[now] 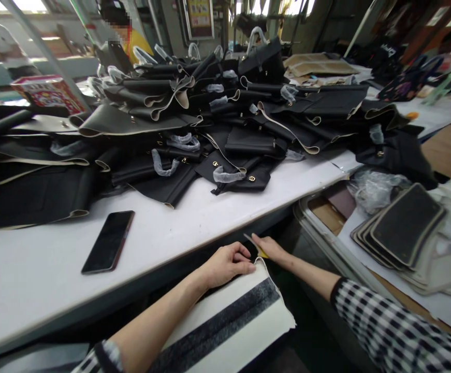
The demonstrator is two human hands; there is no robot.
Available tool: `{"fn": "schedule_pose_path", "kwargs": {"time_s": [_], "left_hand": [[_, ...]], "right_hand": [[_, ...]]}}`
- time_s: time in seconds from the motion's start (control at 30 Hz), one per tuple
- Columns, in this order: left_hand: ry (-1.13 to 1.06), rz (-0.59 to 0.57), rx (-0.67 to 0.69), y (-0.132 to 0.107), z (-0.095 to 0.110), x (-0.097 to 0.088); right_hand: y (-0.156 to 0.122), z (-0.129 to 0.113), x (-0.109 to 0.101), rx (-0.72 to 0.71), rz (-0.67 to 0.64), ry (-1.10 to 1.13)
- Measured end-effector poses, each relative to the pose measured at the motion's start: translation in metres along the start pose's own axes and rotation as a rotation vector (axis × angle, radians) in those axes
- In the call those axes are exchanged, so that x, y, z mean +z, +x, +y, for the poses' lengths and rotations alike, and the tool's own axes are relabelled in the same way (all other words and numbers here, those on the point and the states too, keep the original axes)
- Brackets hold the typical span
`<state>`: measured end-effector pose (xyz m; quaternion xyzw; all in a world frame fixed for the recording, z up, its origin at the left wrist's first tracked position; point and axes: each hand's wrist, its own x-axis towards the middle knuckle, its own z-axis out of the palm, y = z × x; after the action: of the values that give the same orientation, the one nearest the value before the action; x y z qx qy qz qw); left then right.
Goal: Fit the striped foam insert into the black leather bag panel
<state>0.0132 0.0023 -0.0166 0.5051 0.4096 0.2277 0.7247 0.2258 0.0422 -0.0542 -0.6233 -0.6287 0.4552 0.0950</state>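
The left hand (225, 265) pinches the far edge of a dark-striped white panel (244, 329) at the table's (194, 228) near side; the right hand's (274, 250) fingers grip a yellow tool (263, 253) just beside it.

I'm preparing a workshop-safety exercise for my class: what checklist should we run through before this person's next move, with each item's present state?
1. Left hand holds the white-and-black piece near its edge: ok.
2. Right hand holds the yellow-and-grey tool: ok.
3. Tool's tip clear of the left hand: cannot tell, depth unclear.
4. Phone apart from both hands: ok.
5. Black bag pieces apart from both hands: ok.
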Motion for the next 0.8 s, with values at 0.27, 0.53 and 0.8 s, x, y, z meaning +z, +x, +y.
{"fn": "schedule_pose_path", "kwargs": {"time_s": [0.27, 0.53, 0.8], "left_hand": [[0.034, -0.012, -0.001, 0.002, 0.004, -0.001], [0.283, -0.017, 0.156, -0.003, 0.012, 0.0], [0.419, -0.018, 0.149, -0.004, 0.014, 0.002]], "right_hand": [[-0.018, -0.053, -0.056, -0.48, 0.026, -0.548], [-0.018, -0.081, -0.052, -0.72, -0.075, -1.039], [-0.022, -0.081, -0.049, -0.737, -0.096, -1.116]]}}
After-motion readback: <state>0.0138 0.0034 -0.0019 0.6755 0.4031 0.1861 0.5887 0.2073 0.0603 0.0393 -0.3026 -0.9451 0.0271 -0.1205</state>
